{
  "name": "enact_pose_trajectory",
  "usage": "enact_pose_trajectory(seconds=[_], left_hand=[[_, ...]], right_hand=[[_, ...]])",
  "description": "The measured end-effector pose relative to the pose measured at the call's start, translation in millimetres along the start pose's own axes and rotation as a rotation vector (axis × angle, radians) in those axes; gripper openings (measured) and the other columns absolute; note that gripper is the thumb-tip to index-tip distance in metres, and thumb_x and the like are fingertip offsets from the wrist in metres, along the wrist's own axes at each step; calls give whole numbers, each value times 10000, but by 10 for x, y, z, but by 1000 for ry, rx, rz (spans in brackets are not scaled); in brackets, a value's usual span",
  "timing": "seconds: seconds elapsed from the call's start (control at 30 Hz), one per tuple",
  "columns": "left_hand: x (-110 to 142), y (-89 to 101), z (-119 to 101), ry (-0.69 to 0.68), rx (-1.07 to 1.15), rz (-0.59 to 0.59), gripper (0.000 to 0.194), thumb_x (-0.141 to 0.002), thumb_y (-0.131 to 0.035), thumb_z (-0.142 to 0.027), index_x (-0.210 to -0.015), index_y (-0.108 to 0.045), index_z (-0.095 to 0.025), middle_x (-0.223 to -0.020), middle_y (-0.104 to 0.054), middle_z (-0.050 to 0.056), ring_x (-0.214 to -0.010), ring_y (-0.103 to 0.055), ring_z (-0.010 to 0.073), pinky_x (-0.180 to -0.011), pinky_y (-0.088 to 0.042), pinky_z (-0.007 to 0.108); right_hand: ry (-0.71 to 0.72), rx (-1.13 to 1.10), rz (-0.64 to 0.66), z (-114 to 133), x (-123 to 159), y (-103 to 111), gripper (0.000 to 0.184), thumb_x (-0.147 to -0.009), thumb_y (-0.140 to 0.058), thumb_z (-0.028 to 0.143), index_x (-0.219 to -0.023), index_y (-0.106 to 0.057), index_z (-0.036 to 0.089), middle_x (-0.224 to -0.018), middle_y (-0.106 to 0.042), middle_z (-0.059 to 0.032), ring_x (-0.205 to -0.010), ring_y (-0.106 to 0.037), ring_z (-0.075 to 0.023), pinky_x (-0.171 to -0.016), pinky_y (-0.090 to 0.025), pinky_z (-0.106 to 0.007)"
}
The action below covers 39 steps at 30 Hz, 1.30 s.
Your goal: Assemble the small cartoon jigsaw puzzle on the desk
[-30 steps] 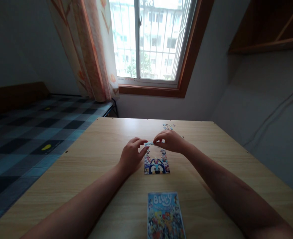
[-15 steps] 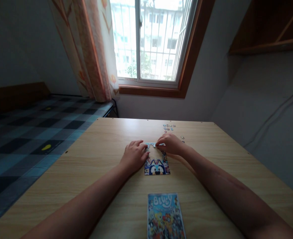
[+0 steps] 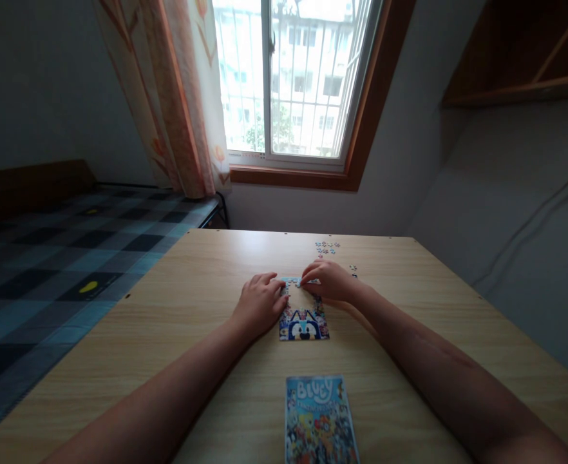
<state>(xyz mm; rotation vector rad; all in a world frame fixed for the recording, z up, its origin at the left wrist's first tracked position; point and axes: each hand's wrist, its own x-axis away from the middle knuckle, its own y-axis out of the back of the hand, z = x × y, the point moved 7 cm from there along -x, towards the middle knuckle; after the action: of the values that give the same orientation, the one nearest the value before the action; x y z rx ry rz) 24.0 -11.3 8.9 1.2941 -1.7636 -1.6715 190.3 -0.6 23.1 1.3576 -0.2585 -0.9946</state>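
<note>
A partly assembled jigsaw puzzle lies flat on the table, with a blue cartoon dog face at its near end and bare wood showing inside its frame of pieces. My left hand rests on its left edge, fingers spread. At the far edge of the puzzle, my right hand pinches a small puzzle piece with thumb and forefinger. The fingers partly cover that piece and the puzzle's upper right corner.
Several loose puzzle pieces lie beyond my right hand, with a few more right of it. A Bluey picture box or card sits at the near side of the wooden table. A checked bed stands left.
My right fingers have shifted very slightly at the puzzle's far edge. My left hand stays in place, and the view has moved a touch.
</note>
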Motion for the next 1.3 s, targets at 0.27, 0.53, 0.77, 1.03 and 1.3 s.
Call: enact_pose_trajectory(seconds=[0.27, 0.53, 0.77, 1.03, 1.3], left_hand=[[2, 7, -7, 17, -5, 22, 319, -918, -641, -340, -1200, -723, -217, -1414, -608, 120, -1306, -526, 325, -1099, -415, 502], [3, 11, -10, 19, -9, 24, 320, -915, -644, -341, -1200, -723, -220, -1409, -614, 117, -1302, -531, 317, -1098, -418, 493], [0, 19, -20, 14, -4, 23, 323, -916, -639, -338, -1200, -723, -209, -1402, -618, 126, -1303, -532, 326, -1100, -416, 507], [2, 14, -14, 16, -9, 22, 321, -918, -634, -338, -1202, -722, -216, -1402, -618, 120, -1302, -535, 320, -1102, -417, 500], [-2, 19, -21, 7, -18, 23, 311, -917, -635, -340, -1192, -719, -219, -1390, -624, 122, -1297, -541, 314, -1096, -423, 494]], right_hand=[[-27, -62, -26, -53, 7, -24, 133, -853, -738, 171, -896, -819, 267, -947, -786, -26, -884, -672, -189, -870, -515, -345], [-91, -114, -77, -85, 23, -37, 133, -830, -741, 147, -870, -811, 253, -944, -781, -24, -884, -674, -188, -887, -511, -343], [-102, -145, -105, -149, 25, 29, 160, -829, -734, 140, -932, -802, 242, -941, -779, -33, -864, -683, -179, -870, -511, -334], [-113, -114, -166, -262, 52, 131, 163, -842, -696, 105, -872, -801, 226, -905, -775, -40, -847, -686, -179, -846, -513, -313], [-116, -59, -109, -124, 45, -30, 95, -827, -762, 186, -877, -806, 253, -917, -771, -28, -864, -663, -188, -915, -480, -343]])
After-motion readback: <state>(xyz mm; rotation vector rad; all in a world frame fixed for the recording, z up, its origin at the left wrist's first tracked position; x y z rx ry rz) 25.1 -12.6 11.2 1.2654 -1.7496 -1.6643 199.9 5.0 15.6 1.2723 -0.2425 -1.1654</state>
